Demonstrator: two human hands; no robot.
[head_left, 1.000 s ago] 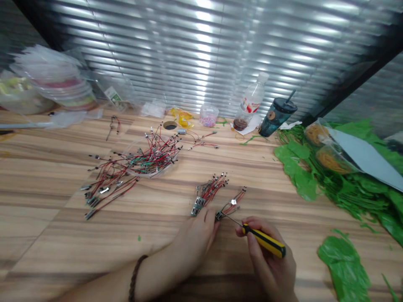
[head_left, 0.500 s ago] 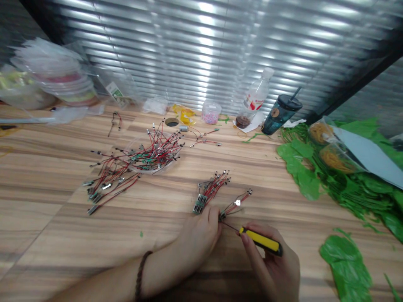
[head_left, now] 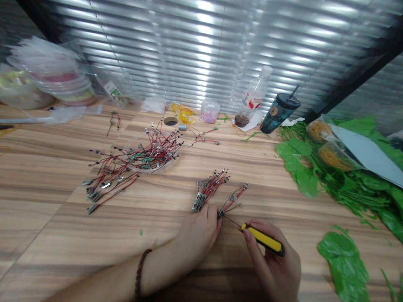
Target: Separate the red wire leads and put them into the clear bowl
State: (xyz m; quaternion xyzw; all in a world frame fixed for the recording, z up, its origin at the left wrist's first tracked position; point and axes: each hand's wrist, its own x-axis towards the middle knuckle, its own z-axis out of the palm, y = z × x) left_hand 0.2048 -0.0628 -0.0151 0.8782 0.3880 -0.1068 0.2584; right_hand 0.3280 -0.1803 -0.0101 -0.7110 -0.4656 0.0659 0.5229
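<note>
The right hand (head_left: 273,260) pinched a yellow-and-black screwdriver (head_left: 262,239) between thumb and fingers, its thin shaft slanting to a small board (head_left: 221,214). The left hand (head_left: 201,228), a braided bracelet (head_left: 140,270) at its wrist, had its fingers closed on that board, low over the table between the hands. Red and black wires (head_left: 238,193) fanned from the board's far end to small dark tips.

Just left lay a cluster (head_left: 199,201) of green boards with silvery frames; farther left, a heap (head_left: 154,153) of wired parts spilled over a clear dish (head_left: 157,171). A bottle (head_left: 253,94) bore a red-and-white label, a cup (head_left: 279,114) a round emblem, and a bag a green-and-white tag (head_left: 113,90), all too small to read. Green plastic (head_left: 343,262) littered the right side. The table (head_left: 107,251) was striped wood, backed by slatted blinds (head_left: 182,50).
</note>
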